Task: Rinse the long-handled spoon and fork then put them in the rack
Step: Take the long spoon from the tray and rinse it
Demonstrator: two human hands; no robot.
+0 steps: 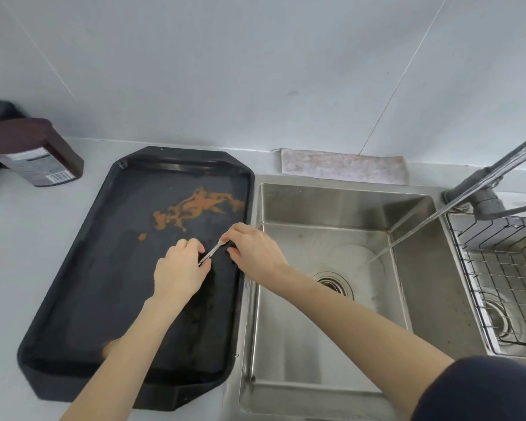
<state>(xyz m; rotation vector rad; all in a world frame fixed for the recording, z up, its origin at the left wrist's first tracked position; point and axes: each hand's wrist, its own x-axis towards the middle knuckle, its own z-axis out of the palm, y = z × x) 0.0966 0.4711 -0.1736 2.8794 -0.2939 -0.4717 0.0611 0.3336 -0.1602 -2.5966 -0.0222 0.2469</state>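
Over the black tray (73, 299), both my hands grip a thin long-handled metal utensil (214, 250). My left hand (181, 270) closes on its lower end, and my right hand (252, 247) pinches its upper end. Whether it is the spoon or the fork I cannot tell, since its head is hidden. No second utensil is visible. The wire rack (498, 268) sits in the right basin. Water streams from the faucet (495, 168) into the left sink basin (331, 208).
Brown sauce smears (195, 208) stain the far part of the tray. A dark bottle (34, 153) lies on the counter at the far left. A folded cloth (343, 166) rests behind the sink against the wall.
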